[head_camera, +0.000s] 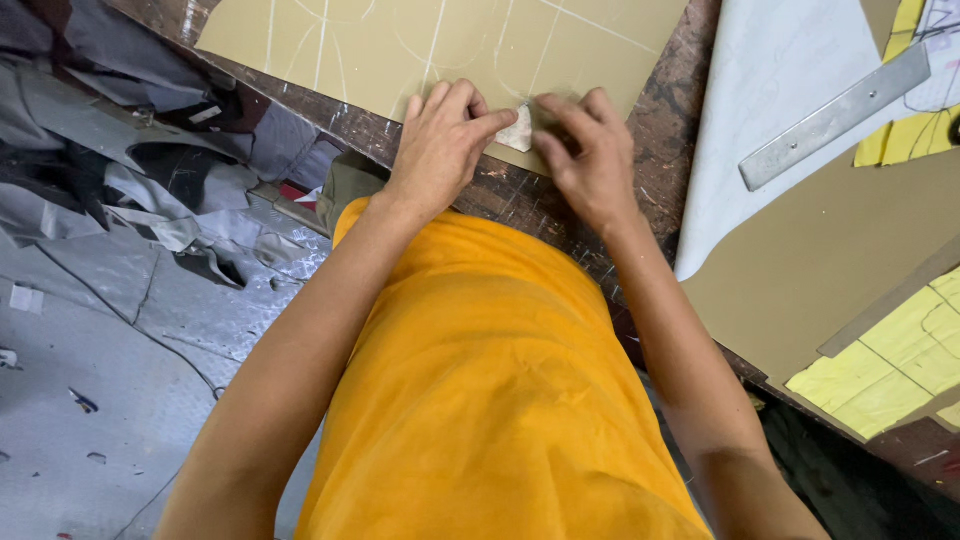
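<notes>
Head view: left hand (440, 150) and right hand (590, 150) are both pinching a small white chalk piece (518, 130) with curled fingers, steadying it against the tan sheet (400, 40) for marking.

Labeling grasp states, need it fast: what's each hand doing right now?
Left hand: fingers pinched on the small white chalk piece, resting on the tan sheet.
Right hand: fingers curled, touching the same chalk piece.

Single head-worn view, aimed steeply down the wearer's orange shirt (490, 400) at close range. The workbench (670, 130) crosses the upper frame; the littered floor (110, 330) fills the left.
</notes>
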